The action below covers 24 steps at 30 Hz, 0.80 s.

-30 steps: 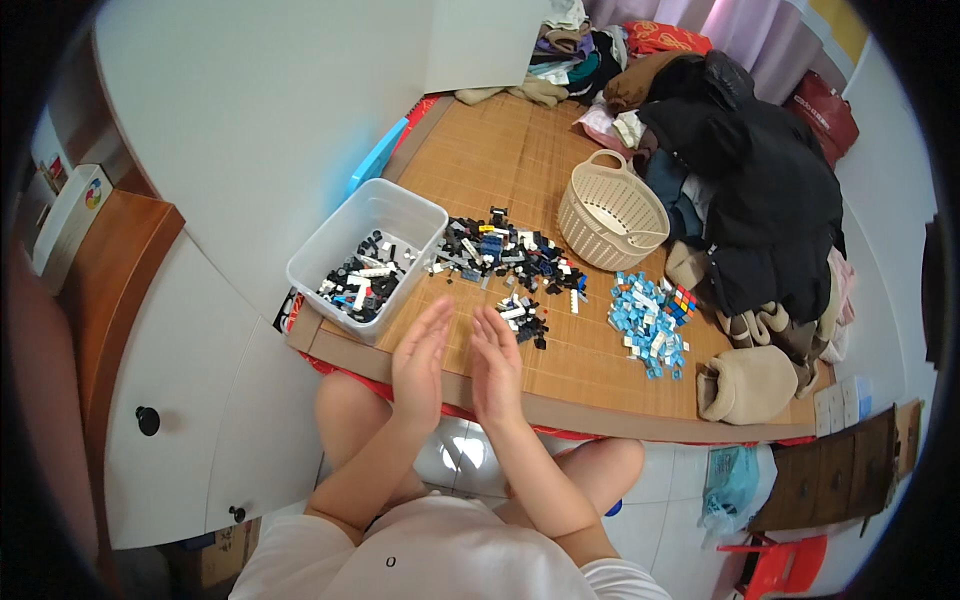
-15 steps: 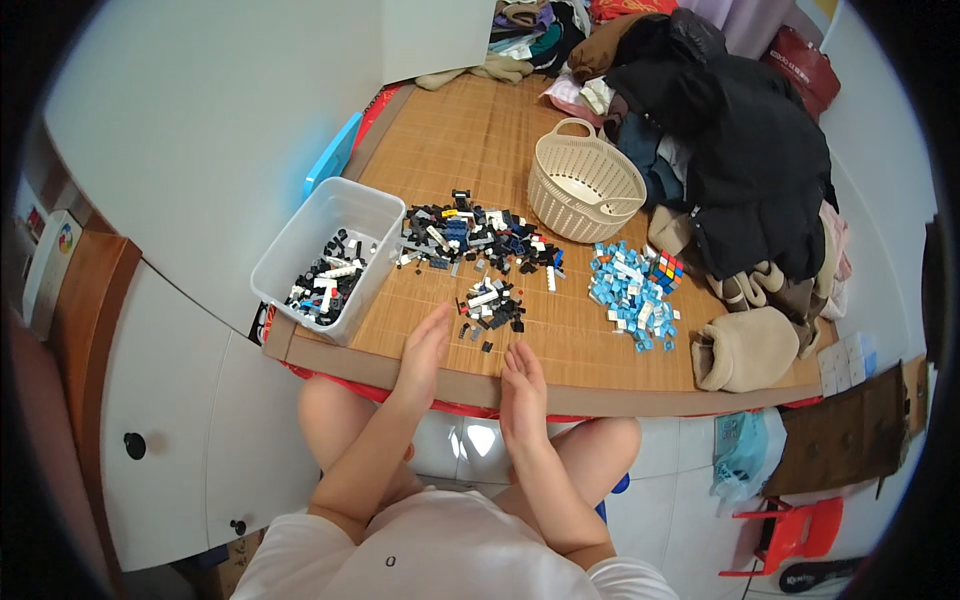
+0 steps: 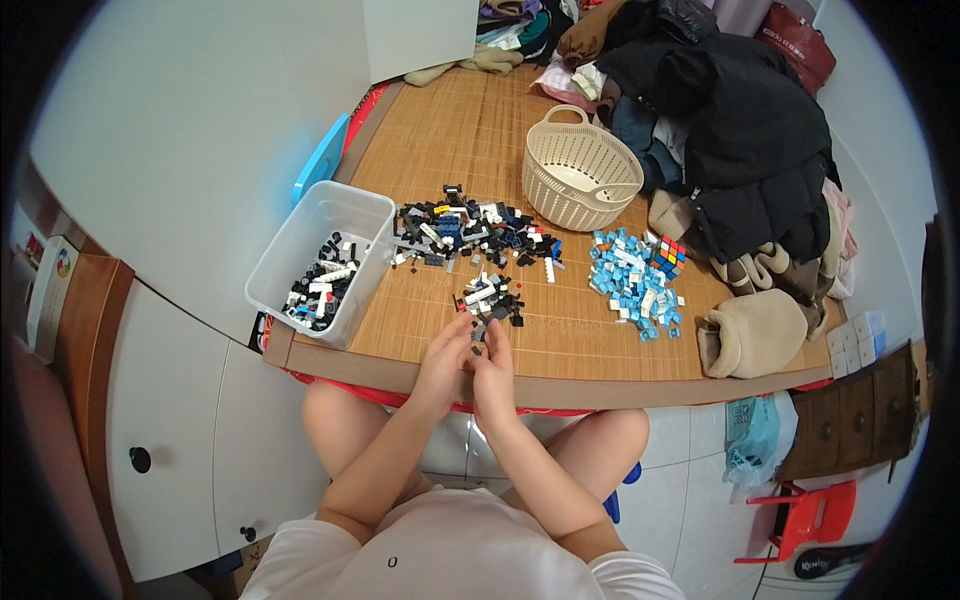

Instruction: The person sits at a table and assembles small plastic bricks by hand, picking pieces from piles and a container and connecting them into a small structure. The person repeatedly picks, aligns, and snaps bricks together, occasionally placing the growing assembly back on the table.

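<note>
My left hand (image 3: 438, 368) and my right hand (image 3: 493, 374) are close together at the near edge of a small pile of building bricks (image 3: 487, 294). Their fingers stretch forward, cupped around the pile's near side, and a few dark pieces lie between them. Neither hand visibly grips a brick. Behind the small pile spreads a larger heap of building bricks (image 3: 465, 238), mostly black, grey and white. To its left stands a clear plastic bin (image 3: 262, 292) with mixed bricks inside. On the right lies a heap of light blue and white pieces (image 3: 632, 285), with a puzzle cube (image 3: 667, 257) touching it.
A beige basket (image 3: 565, 203) stands on the bamboo mat (image 3: 440, 120) beyond the heaps. Dark clothes (image 3: 755, 150) pile up at the far right, with a beige fleece roll (image 3: 755, 333) nearer. A blue lid (image 3: 320, 160) leans behind the bin.
Both hands have come together and now sit against the small pile's near side; before, they were apart with palms facing each other. The view has shifted slightly.
</note>
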Tool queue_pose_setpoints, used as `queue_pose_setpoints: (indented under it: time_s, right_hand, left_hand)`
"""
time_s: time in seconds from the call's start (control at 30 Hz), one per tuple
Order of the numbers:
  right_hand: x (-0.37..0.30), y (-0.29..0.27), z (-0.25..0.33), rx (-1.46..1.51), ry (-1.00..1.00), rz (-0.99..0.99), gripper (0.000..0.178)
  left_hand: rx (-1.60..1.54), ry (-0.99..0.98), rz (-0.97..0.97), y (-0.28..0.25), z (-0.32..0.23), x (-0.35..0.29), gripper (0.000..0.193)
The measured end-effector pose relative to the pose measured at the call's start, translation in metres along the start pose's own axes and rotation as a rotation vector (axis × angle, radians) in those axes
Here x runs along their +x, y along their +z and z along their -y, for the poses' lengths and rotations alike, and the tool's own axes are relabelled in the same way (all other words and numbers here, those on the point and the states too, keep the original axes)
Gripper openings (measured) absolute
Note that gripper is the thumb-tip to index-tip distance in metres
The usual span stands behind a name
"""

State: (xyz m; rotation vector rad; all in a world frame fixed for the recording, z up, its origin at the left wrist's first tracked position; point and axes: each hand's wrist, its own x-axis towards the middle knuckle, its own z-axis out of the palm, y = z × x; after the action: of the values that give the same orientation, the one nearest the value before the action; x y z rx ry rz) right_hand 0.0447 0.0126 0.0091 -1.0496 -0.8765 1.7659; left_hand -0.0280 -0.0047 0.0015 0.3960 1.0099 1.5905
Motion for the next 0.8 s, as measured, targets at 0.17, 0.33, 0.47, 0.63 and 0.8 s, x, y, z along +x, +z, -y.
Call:
queue_pose_setpoints:
  time_s: [0.17, 0.33, 0.47, 0.63, 0.8]
  right_hand:
    - [0.008, 0.001, -0.008, -0.011, -0.036, -0.008, 0.058]
    - [0.011, 0.001, -0.013, -0.057, -0.057, -0.026, 0.055]
    - [0.01, 0.001, -0.013, -0.063, -0.061, -0.022, 0.056]
    - [0.016, -0.006, -0.018, 0.029, -0.101, 0.023, 0.054]
    - [0.016, -0.006, -0.015, 0.147, -0.102, 0.074, 0.049]
  left_hand:
    - [-0.039, 0.032, -0.016, 0.001, 0.007, 0.001, 0.048]
    - [-0.125, 0.065, -0.05, 0.004, 0.019, 0.004, 0.048]
    - [-0.11, 0.076, -0.054, 0.01, 0.015, 0.001, 0.047]
    - [-0.183, 0.087, -0.048, 0.016, 0.013, -0.002, 0.048]
    - [-0.206, 0.121, -0.069, 0.016, 0.014, -0.001, 0.049]
